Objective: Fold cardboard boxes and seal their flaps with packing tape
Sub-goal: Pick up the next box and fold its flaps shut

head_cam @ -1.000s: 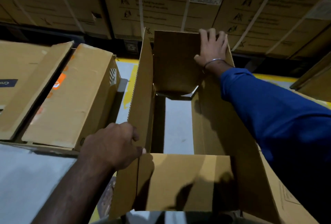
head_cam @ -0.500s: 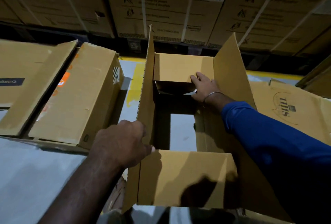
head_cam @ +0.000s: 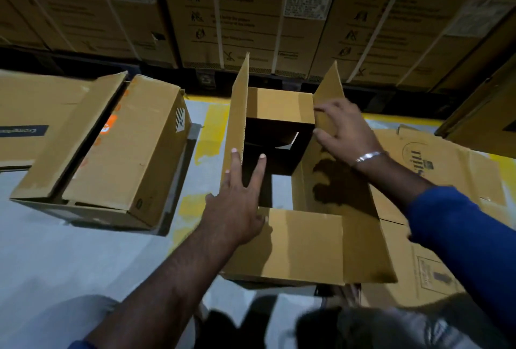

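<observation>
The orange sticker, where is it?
In the head view, the orange sticker sits at left, on the closed box beside the open box being folded.

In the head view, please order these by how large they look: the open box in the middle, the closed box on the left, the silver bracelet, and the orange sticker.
1. Open box, though it is nearest the camera, so unsure against 2.
2. Closed box.
3. Orange sticker and silver bracelet: look alike, not ranked.

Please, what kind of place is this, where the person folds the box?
Most likely a warehouse or packing area. Large strapped cartons with printed labels are stacked along the back, yellow lines are painted on the grey floor, and other cardboard boxes lie around the open box.
</observation>
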